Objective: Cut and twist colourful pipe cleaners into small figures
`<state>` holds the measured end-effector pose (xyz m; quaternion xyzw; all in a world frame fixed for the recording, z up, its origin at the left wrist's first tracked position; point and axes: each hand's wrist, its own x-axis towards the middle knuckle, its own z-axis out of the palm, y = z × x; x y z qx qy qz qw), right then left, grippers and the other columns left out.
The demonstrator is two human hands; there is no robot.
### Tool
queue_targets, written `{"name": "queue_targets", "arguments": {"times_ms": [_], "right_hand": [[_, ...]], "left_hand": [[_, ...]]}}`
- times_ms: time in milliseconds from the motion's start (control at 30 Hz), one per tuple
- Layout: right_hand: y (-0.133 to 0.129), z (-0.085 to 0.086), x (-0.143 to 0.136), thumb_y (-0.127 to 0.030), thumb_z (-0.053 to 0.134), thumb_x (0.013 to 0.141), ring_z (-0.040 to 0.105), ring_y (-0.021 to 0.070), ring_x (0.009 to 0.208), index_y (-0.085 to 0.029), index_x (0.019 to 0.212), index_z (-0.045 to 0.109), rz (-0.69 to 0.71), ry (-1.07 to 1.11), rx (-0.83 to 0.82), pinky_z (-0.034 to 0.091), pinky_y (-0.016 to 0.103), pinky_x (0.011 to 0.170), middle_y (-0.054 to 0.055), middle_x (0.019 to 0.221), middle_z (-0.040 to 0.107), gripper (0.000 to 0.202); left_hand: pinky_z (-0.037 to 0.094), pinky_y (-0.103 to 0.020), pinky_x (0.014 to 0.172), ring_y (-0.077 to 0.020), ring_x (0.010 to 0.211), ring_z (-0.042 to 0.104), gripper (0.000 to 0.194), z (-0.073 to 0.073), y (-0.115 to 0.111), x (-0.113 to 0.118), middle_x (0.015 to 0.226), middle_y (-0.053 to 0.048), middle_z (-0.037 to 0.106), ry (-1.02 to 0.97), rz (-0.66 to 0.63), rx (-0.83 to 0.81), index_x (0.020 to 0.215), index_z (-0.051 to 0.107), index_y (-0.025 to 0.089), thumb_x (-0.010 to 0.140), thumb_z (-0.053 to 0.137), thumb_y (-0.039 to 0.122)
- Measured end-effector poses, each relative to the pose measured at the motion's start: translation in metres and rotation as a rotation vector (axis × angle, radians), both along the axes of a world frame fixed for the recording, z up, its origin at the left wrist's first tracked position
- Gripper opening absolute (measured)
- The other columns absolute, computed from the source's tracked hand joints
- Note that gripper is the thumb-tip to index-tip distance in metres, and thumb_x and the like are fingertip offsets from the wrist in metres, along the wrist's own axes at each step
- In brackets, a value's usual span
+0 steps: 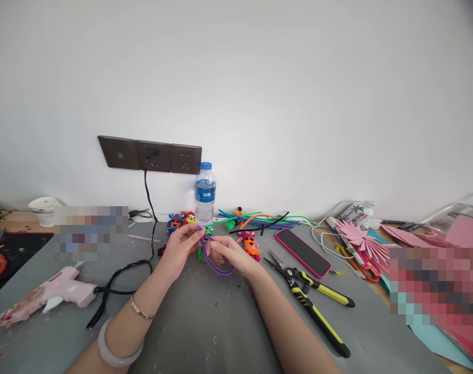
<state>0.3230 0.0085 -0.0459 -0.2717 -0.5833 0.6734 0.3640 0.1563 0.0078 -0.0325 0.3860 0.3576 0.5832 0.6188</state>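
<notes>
A purple pipe cleaner [220, 270] is bent into a loop between my two hands, above the middle of the grey mat. My left hand [181, 246] pinches it near its upper end, thumb against fingers. The fingers of my right hand [232, 254] are closed on the other part of it, beside the left fingertips. Just behind my hands are small colourful pipe-cleaner figures, among them an orange and pink one [250, 246] and a blue and orange one [174, 223]. My hands partly cover a green one [201, 254].
A pink glue gun [67, 288] with a black cord lies left. Yellow-black pliers [310, 296] and a phone [303, 253] lie right. A water bottle [205, 195] stands by the wall, near loose pipe cleaners [275, 221]. Pink folded paper [361, 239] is at far right.
</notes>
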Motion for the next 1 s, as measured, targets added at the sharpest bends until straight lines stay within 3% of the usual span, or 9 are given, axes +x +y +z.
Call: {"name": "queue_targets", "arguments": {"times_ms": [133,233,333,433,533,733,800,900,1000], "right_hand": [[-0.003,0.003,-0.004,-0.048,0.067,0.081,0.056,0.0117,0.063,-0.017,0.091,0.056,0.024,0.059,-0.045,0.041,0.024,0.061,-0.001,0.07,0.059,0.034],[-0.005,0.003,-0.008,-0.052,0.057,0.088,0.042,0.0087,0.044,-0.019,0.091,0.051,0.087,0.147,-0.141,0.035,0.022,0.051,-0.008,0.052,0.045,0.033],[-0.006,0.003,-0.011,-0.055,0.045,0.092,0.022,0.0069,0.04,-0.019,0.069,0.044,0.121,0.185,-0.187,0.023,0.023,0.044,-0.011,0.047,0.026,0.043],[-0.007,0.007,-0.011,-0.053,0.048,0.092,0.017,0.0073,0.043,-0.022,0.06,0.031,0.155,0.185,-0.179,0.019,0.024,0.045,-0.01,0.048,0.023,0.048],[-0.007,0.009,-0.008,-0.05,0.047,0.093,0.017,0.0085,0.045,-0.022,0.059,0.028,0.131,0.18,-0.115,0.021,0.025,0.048,-0.009,0.048,0.022,0.048],[0.0,0.007,-0.001,-0.05,0.053,0.09,0.024,0.0098,0.047,-0.022,0.056,0.029,-0.101,0.179,-0.059,0.028,0.026,0.053,-0.008,0.046,0.025,0.05],[0.003,0.007,-0.001,-0.05,0.057,0.087,0.029,0.01,0.048,-0.021,0.055,0.032,-0.211,0.238,-0.074,0.032,0.026,0.055,-0.007,0.047,0.032,0.05],[0.008,0.006,-0.001,-0.052,0.067,0.078,0.043,0.0108,0.055,-0.02,0.054,0.038,-0.37,0.333,-0.136,0.036,0.025,0.055,0.0,0.063,0.053,0.05],[0.011,0.006,0.001,-0.049,0.07,0.075,0.052,0.0134,0.068,-0.019,0.051,0.038,-0.498,0.42,-0.172,0.038,0.025,0.054,0.005,0.083,0.062,0.05]], "left_hand": [[0.044,-0.021,0.047,-0.0092,0.047,0.05,0.023,-0.005,0.0,0.0,0.057,0.002,0.06,0.113,-0.106,0.053,0.07,0.072,0.017,0.066,0.082,0.037],[0.046,-0.023,0.057,-0.0116,0.057,0.054,0.022,-0.009,0.002,0.0,0.062,0.001,0.061,0.139,-0.115,0.082,0.07,0.072,0.017,0.065,0.083,0.035],[0.045,-0.021,0.065,-0.0119,0.067,0.055,0.021,-0.011,0.003,0.0,0.068,0.0,0.063,0.128,-0.066,0.074,0.069,0.072,0.016,0.066,0.082,0.034],[0.043,-0.02,0.066,-0.0115,0.07,0.054,0.021,-0.009,0.002,0.0,0.073,0.0,0.063,0.08,-0.009,0.062,0.069,0.07,0.017,0.065,0.083,0.033],[0.042,-0.019,0.064,-0.0093,0.067,0.052,0.023,-0.004,0.002,-0.001,0.071,0.002,0.062,-0.006,0.036,0.061,0.072,0.07,0.017,0.063,0.085,0.033],[0.045,-0.017,0.063,-0.0083,0.068,0.058,0.028,0.005,0.007,-0.01,0.073,0.004,0.063,-0.154,0.178,0.036,0.073,0.067,0.018,0.06,0.087,0.032],[0.047,-0.017,0.062,-0.0098,0.072,0.062,0.029,0.007,0.007,-0.011,0.075,0.003,0.064,-0.151,0.177,0.014,0.073,0.065,0.019,0.059,0.087,0.033],[0.047,-0.018,0.056,-0.0132,0.074,0.065,0.032,0.008,0.004,-0.008,0.072,0.002,0.066,-0.099,0.128,-0.012,0.075,0.064,0.019,0.06,0.086,0.036],[0.05,-0.02,0.057,-0.0165,0.075,0.066,0.033,0.007,0.001,-0.004,0.068,-0.001,0.068,-0.016,0.059,-0.032,0.076,0.065,0.017,0.06,0.085,0.038]]}}
